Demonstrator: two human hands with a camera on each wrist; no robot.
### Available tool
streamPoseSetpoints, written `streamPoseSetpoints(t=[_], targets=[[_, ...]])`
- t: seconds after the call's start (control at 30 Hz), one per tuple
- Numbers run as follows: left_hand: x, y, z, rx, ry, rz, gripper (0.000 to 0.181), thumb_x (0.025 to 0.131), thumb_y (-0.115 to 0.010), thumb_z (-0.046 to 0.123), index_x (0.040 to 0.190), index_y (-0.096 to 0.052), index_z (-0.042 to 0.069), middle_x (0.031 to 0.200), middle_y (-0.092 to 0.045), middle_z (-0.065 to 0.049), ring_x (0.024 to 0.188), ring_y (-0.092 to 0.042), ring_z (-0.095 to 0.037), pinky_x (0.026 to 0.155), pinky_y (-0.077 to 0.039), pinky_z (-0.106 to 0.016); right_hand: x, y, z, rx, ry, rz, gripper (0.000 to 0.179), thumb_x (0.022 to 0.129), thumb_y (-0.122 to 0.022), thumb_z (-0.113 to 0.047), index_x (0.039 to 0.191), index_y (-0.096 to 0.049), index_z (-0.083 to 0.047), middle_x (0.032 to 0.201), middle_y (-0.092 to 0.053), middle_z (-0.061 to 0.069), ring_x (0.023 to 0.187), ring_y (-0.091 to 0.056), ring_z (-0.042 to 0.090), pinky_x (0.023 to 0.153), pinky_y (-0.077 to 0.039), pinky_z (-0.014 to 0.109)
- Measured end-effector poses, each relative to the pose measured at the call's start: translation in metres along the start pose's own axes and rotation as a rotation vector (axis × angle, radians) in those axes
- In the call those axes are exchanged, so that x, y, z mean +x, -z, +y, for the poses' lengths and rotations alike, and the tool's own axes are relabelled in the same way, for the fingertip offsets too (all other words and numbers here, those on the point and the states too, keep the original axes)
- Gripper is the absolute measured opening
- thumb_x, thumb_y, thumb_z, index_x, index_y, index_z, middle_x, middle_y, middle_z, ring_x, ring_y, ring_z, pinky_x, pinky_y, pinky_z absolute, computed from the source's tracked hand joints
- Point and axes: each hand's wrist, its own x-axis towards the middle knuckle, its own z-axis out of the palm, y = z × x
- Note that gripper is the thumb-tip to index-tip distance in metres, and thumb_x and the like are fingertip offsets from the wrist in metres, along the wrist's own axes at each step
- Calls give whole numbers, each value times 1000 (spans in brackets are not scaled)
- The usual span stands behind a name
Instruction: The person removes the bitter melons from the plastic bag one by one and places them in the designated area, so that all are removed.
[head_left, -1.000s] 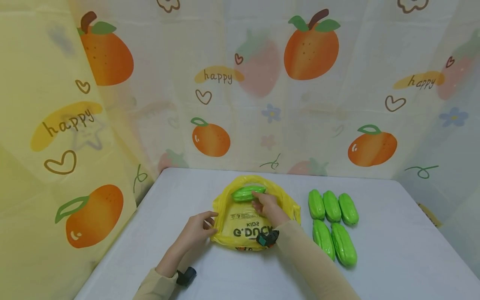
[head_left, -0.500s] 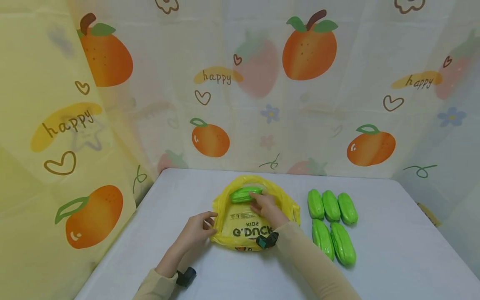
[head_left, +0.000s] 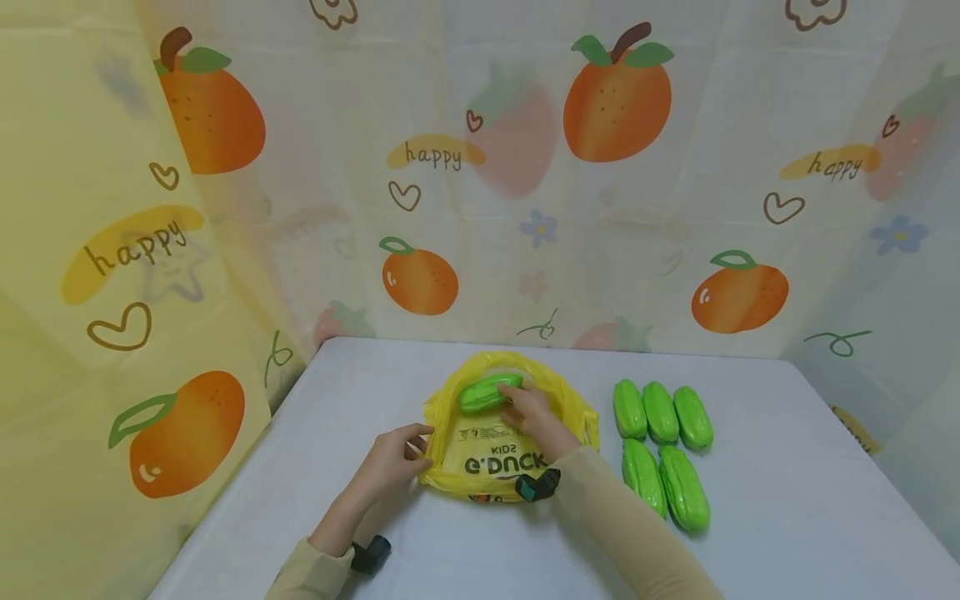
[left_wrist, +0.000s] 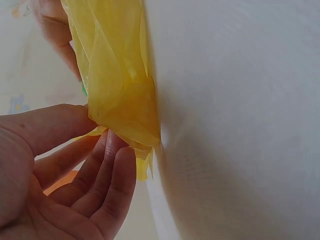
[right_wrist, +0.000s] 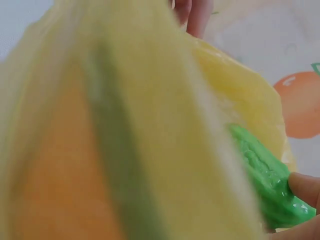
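Observation:
A yellow plastic bag (head_left: 450,450) with dark lettering lies on the table with its mouth held wide. At its left edge, my left hand (head_left: 392,454) pinches the thin plastic between thumb and fingers, as the left wrist view shows. Inside the mouth is a glossy, ridged green bitter melon (head_left: 480,394), tilted with its right end up. My right hand (head_left: 531,412) grips that right end between thumb and fingers. In the right wrist view the bitter melon (right_wrist: 265,175) shows a bumpy surface, and the bag's near side, blurred, covers much of the picture.
Several more green bitter melons (head_left: 660,412) lie in two rows on the white table (head_left: 780,500), right of the bag. Patterned cloth walls (head_left: 495,275) with printed oranges stand behind and at the sides.
My right hand has moved the bitter melon slightly left and lower in the bag, and it is tilted more. The left hand keeps its place at the bag's edge.

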Motion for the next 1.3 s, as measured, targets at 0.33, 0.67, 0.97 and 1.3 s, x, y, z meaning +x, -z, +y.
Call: streamPoseSetpoints(t=[0.33, 0.67, 0.97, 1.3], targets=[[0, 1, 0, 6, 0, -4, 45, 77, -75, 8, 121, -62, 7, 89, -63, -2, 75, -59, -11, 63, -50, -26, -10, 5, -7, -5, 53, -13, 51, 92, -62, -25, 133, -49, 4, 128, -55, 23, 117, -56, 35, 93, -50, 40], [0, 0, 1, -1, 22, 12, 45, 77, -76, 7, 120, -63, 8, 89, -64, -1, 76, -59, -11, 65, -51, -28, -17, 10, -11, 54, 71, -64, 59, 93, -60, -28, 139, -41, 4, 133, -50, 26, 120, -54, 39, 92, -50, 39], [0, 1, 1, 2, 17, 16, 44, 77, -76, 8, 119, -64, 9, 88, -63, -1, 76, -60, -12, 64, -51, -27, -25, 17, -15, 95, 74, -129, 68, 92, -62, -33, 142, -35, 3, 136, -44, 29, 122, -51, 42, 92, -50, 41], [1, 0, 0, 4, 3, 1, 44, 78, -75, 8, 120, -63, 8, 89, -64, -2, 77, -61, -12, 64, -51, -27, -34, 25, -18, 51, 109, -161, 64, 90, -63, -35, 139, -42, 1, 136, -44, 26, 122, -51, 42, 91, -50, 41]])
